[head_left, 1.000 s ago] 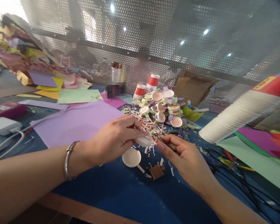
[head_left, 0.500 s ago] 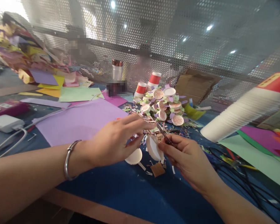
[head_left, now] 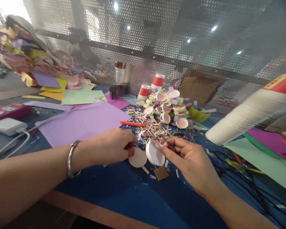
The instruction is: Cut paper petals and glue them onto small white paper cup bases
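My right hand [head_left: 181,154] holds a white paper-cup bottom [head_left: 155,153] with a short rim between thumb and fingers. A pair of scissors [head_left: 169,144] is also held in this hand, its blades pointing up and left. My left hand [head_left: 119,144], with a silver bangle on the wrist, has its fingers curled down at the upper left edge of a white paper disc [head_left: 138,159]. The fingertips appear pinched on that edge, though partly hidden. Just below the cup bottom lies a small brown cardboard square [head_left: 161,173] among white paper strips.
Behind the hands, paper scraps surround a red pen [head_left: 132,123] and a pile of decorated cup bottoms [head_left: 168,108]. A long stack of paper cups [head_left: 243,114] leans at right, near black cables [head_left: 243,181]. Purple paper [head_left: 85,122] and a white charger [head_left: 8,126] are at left.
My left hand has come down and back from above the scraps to the white disc, and its fingers have curled. In my right hand the cup bottom has turned its flat face more toward me.
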